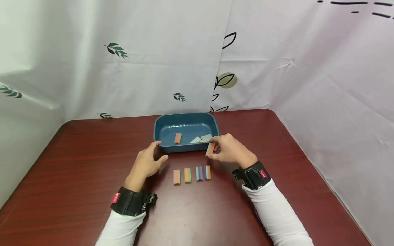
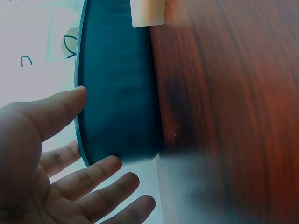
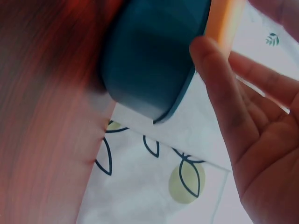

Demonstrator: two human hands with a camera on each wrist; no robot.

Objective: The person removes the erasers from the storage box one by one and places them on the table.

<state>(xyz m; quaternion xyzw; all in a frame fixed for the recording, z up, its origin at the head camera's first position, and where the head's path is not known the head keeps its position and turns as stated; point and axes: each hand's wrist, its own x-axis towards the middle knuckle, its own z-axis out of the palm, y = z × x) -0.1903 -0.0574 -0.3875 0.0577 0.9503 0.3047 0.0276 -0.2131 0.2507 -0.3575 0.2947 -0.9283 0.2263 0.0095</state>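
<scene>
Pinching a striped block (image 1: pixel 210 149), the right hand (image 1: pixel 229 148) hides its far end; left hand (image 1: pixel 147 163) spread by the tray (image 1: pixel 184 147).

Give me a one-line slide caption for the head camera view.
Right hand pinches a striped block at the blue tray's rim; left hand touches its front; four blocks lined up.

Both forearms, in white sleeves with black wrist straps, reach forward from the near edge. The left hand (image 1: pixel 148 163) lies relaxed, fingers loosely spread and thumb raised. The right hand (image 1: pixel 227 149) is curled, thumb and fingertips (image 3: pixel 211 60) pinched together at its front.
</scene>
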